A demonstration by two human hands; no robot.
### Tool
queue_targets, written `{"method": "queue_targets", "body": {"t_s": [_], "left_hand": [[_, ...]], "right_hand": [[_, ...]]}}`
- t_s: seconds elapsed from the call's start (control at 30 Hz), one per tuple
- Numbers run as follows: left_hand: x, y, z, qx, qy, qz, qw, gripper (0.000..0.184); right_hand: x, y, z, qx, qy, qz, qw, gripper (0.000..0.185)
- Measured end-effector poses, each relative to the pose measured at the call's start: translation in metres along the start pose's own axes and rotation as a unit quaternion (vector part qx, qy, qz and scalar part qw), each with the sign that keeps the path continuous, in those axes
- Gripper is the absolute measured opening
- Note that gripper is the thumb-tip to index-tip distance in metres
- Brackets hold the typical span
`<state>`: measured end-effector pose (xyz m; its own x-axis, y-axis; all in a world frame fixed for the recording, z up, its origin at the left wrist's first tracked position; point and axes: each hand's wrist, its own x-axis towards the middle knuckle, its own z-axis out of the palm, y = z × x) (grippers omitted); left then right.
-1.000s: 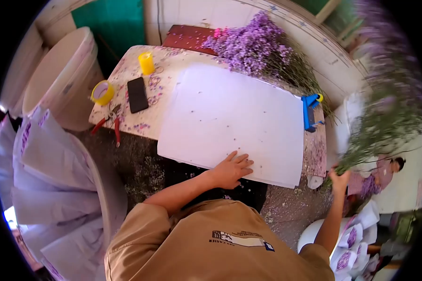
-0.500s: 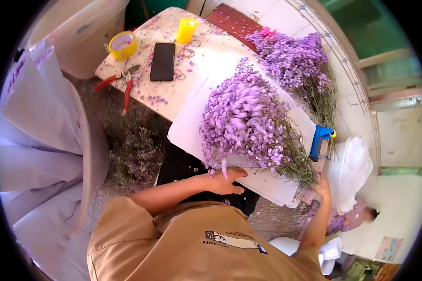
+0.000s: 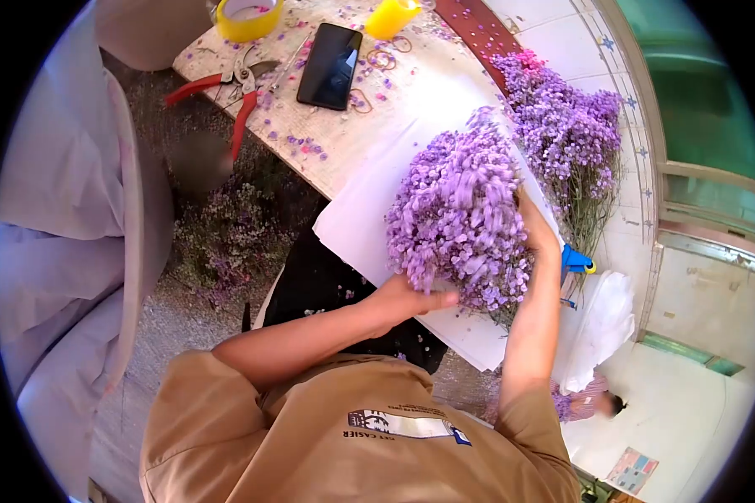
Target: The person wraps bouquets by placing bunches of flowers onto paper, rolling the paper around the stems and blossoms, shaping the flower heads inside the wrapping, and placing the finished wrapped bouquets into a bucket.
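Purple flower bunch point(image 3: 457, 214), over white paper sheets point(image 3: 361, 222) on the counter point(image 3: 306, 138): apparently mid-handling, placed across the paper but not enclosed; sheets open, without a fold across the blooms, and no tie in sight. Off to the left, red-handled pruners point(image 3: 245, 77), yellow tape roll point(image 3: 249, 23), rubber bands point(image 3: 381, 59) and upright yellow roll point(image 3: 392, 17), all out of the hands; both yellow things cut off at the top. Left hand point(image 3: 411, 302) at the lower edge of the blooms, thumb extended, fingers partly hidden; impossible to tell whether gripping. Blooms blurred, stems mostly hidden beneath them and behind the right forearm. Right hand point(image 3: 535, 220) against the right side of the bunch, fingertips lost among the flowers, grip likewise uncertain. Beyond, second purple bunch point(image 3: 566, 126), untouched, and blue tool point(image 3: 574, 261), half hidden, hard to identify.
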<state>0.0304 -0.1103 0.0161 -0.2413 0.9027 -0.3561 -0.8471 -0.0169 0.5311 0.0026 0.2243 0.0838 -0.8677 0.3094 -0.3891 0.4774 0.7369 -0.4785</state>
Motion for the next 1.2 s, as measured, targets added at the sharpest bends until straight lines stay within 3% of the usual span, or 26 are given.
{"method": "queue_targets", "body": {"t_s": [0.07, 0.13, 0.17, 0.27, 0.3, 0.4, 0.53, 0.6, 0.67, 0.7, 0.73, 0.77, 0.8, 0.9, 0.93, 1.07, 1.13, 1.2], "left_hand": [[0.003, 0.008, 0.01, -0.042, 0.021, -0.021, 0.999, 0.066], [0.012, -0.009, 0.02, -0.148, 0.027, 0.067, 0.986, 0.058], [0.015, -0.016, 0.019, -0.055, 0.019, -0.006, 0.998, 0.051], [0.018, -0.038, 0.028, -0.053, 0.07, -0.007, 0.996, 0.046], [0.011, -0.034, 0.028, -0.16, 0.076, 0.022, 0.984, 0.054], [0.012, -0.035, 0.013, -0.162, 0.057, 0.016, 0.985, 0.052], [-0.005, -0.031, -0.003, -0.059, 0.035, -0.002, 0.998, 0.045], [-0.014, -0.024, -0.005, 0.031, 0.037, 0.012, 0.999, 0.046], [-0.028, -0.014, -0.004, 0.126, 0.03, 0.02, 0.991, 0.047], [-0.037, -0.007, -0.004, 0.16, -0.03, -0.023, 0.986, 0.05], [-0.044, -0.002, -0.005, 0.193, -0.091, -0.07, 0.974, 0.054], [-0.047, -0.004, -0.009, 0.316, -0.152, -0.05, 0.935, 0.058], [-0.055, 0.012, 0.008, 0.4, -0.19, -0.076, 0.893, 0.054], [-0.065, 0.007, 0.047, 0.431, -0.278, -0.025, 0.858, 0.044], [-0.067, 0.008, 0.065, 0.433, -0.3, -0.024, 0.85, 0.04], [-0.047, -0.008, 0.128, 0.508, -0.291, 0.152, 0.796, 0.033], [-0.023, -0.009, 0.16, 0.579, -0.259, 0.27, 0.724, 0.03], [0.008, -0.014, 0.185, 0.631, -0.243, 0.331, 0.658, 0.024]], "right_hand": [[-0.01, 0.0, 0.005, 0.035, -0.042, 0.005, 0.999, 0.087], [-0.047, -0.037, 0.011, -0.001, -0.081, -0.038, 0.996, 0.084], [-0.057, -0.038, 0.011, 0.025, -0.084, -0.013, 0.996, 0.084], [-0.062, -0.029, 0.018, 0.044, -0.077, 0.017, 0.996, 0.083], [-0.06, -0.026, 0.022, 0.036, -0.074, 0.014, 0.997, 0.083], [-0.055, -0.034, 0.021, -0.006, -0.079, -0.014, 0.997, 0.09], [-0.069, -0.04, 0.004, -0.051, -0.03, -0.012, 0.998, 0.095], [-0.085, -0.049, -0.007, -0.01, 0.082, -0.125, 0.989, 0.096], [-0.106, -0.041, -0.017, 0.018, 0.182, -0.116, 0.976, 0.083], [-0.118, -0.032, -0.021, 0.044, 0.224, -0.119, 0.966, 0.077], [-0.132, -0.021, -0.026, 0.068, 0.268, -0.118, 0.954, 0.072], [-0.149, -0.016, -0.03, 0.07, 0.317, -0.122, 0.938, 0.053], [-0.168, 0.002, -0.032, 0.077, 0.342, -0.1, 0.931, 0.053], [-0.222, 0.041, -0.027, 0.223, 0.452, -0.044, 0.863, 0.024], [-0.24, 0.057, -0.023, 0.23, 0.469, -0.034, 0.852, 0.024], [-0.307, 0.123, 0.013, 0.302, 0.521, 0.055, 0.797, 0.017], [-0.333, 0.146, 0.039, 0.338, 0.506, 0.097, 0.788, 0.016], [-0.352, 0.166, 0.067, 0.355, 0.505, 0.131, 0.776, 0.014]]}}
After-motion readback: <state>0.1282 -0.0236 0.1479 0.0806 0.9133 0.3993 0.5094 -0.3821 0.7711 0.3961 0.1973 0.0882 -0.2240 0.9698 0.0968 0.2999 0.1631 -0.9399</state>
